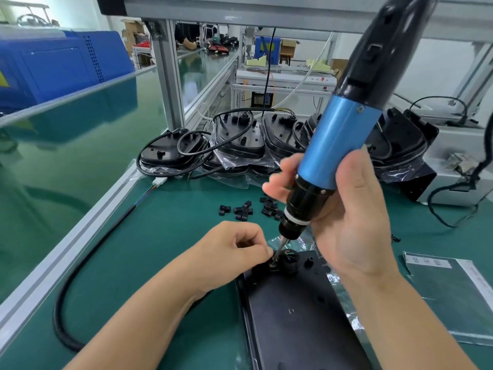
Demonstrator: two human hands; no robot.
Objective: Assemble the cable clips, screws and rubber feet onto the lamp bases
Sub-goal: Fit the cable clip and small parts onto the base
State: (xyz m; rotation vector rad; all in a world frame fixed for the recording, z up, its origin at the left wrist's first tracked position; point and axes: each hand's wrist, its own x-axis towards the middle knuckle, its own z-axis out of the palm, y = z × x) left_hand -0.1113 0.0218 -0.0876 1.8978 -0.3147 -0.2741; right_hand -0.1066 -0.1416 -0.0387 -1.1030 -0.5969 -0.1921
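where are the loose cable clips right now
In the head view the loose cable clips lie on the green mat at centre, between the bagged lamp bases behind and the left hand in front.

No readable text (bag (450,295) label too blurred).

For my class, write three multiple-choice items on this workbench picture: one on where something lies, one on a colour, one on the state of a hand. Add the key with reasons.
1. The loose cable clips lie
A. beyond the near lamp base
B. on the blue case
C. in a hand

2. The electric screwdriver has a middle band that is
A. red
B. blue
C. yellow

3. The right hand
A. lies flat
B. grips the screwdriver
C. holds a cable

Key: A, they lie scattered on the green mat; B, the band is blue; B, its fingers wrap the barrel while the left hand pinches at the bit tip.
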